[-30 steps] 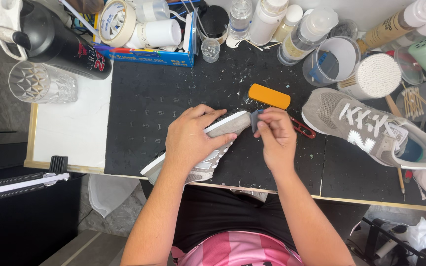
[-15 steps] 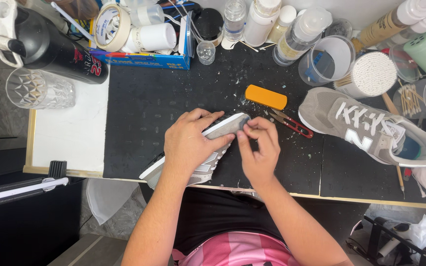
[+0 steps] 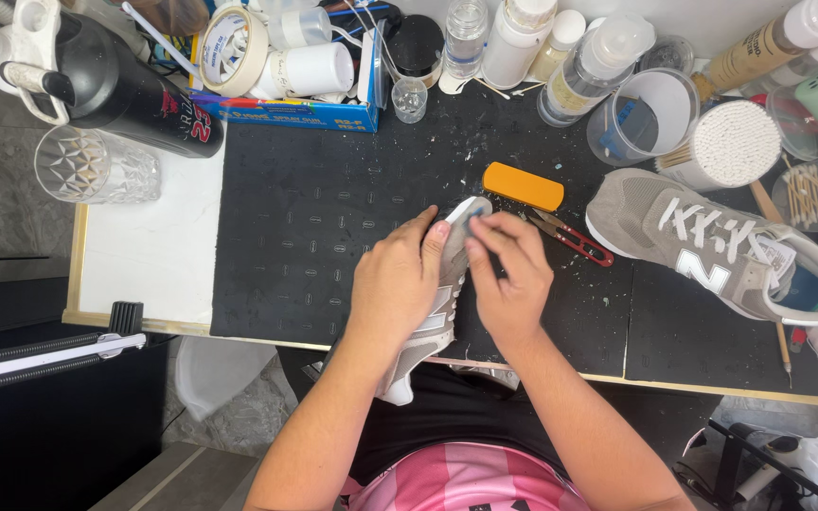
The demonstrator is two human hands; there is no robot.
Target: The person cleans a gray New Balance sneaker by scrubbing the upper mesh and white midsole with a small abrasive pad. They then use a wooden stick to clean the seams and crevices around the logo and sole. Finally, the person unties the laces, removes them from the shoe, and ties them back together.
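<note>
Left hand [image 3: 392, 289] wraps over a grey sneaker [image 3: 428, 326], grip closed around its upper; shoe lies toe-up on the black mat [image 3: 314, 218] at the table's near edge, heel hanging past it. Right hand [image 3: 513, 279] pinches at the toe, fingers curled tight; whether anything sits between them, cannot tell. Orange block [image 3: 523, 185] and red-handled snips [image 3: 575, 241] just beyond the hands. Second grey sneaker [image 3: 712, 251] lies well to the right.

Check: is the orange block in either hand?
No. The orange block lies on the black mat, apart from both hands, which hold a grey sneaker.
</note>
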